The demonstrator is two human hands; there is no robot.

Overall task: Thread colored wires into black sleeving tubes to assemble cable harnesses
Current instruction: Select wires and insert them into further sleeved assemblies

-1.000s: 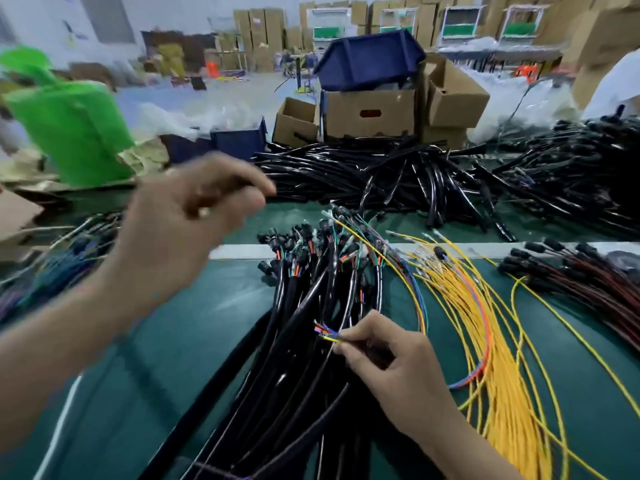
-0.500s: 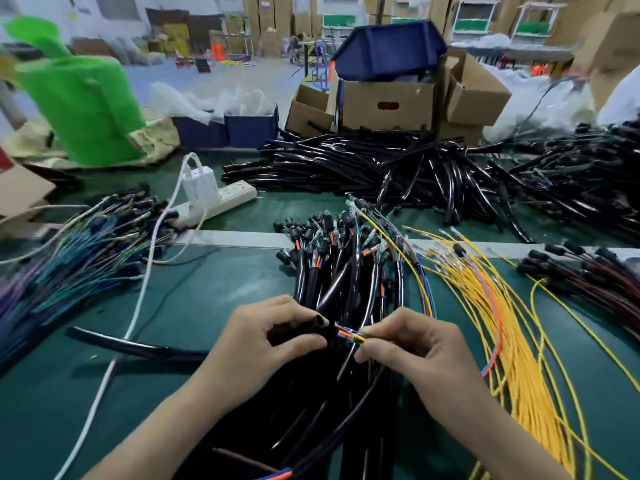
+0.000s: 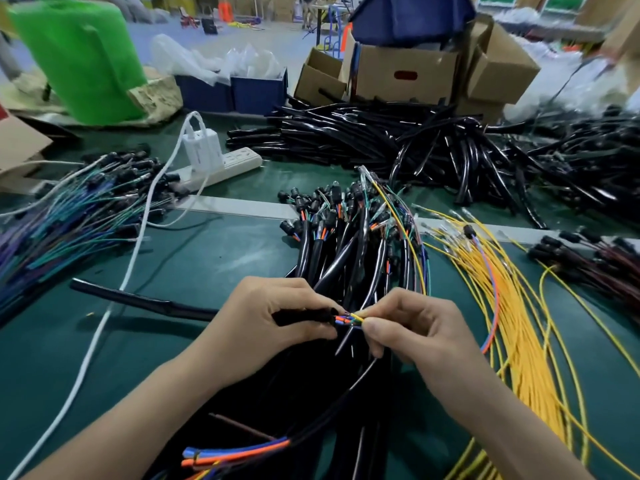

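My left hand (image 3: 266, 317) grips the open end of a black sleeving tube (image 3: 145, 301) that trails left across the green mat. My right hand (image 3: 408, 327) pinches a small bundle of colored wires (image 3: 349, 319), orange, blue, yellow and green, whose tips touch the tube's mouth. Both hands hover over a pile of finished black harnesses (image 3: 346, 244) with connectors at the far end. How far the wires reach inside the tube is hidden.
Loose yellow wires (image 3: 512, 306) fan out at right, dark red-wired leads (image 3: 595, 261) beyond them. A blue-green wire bundle (image 3: 62, 223) lies at left. A white power strip (image 3: 221, 166) with cable crosses the mat. Empty black tubes (image 3: 398, 136) pile behind, before cardboard boxes (image 3: 405, 74).
My left hand came down from the upper left with a tube and met my right hand. The wire tips now sit at the tube's mouth. The camera moved closer.
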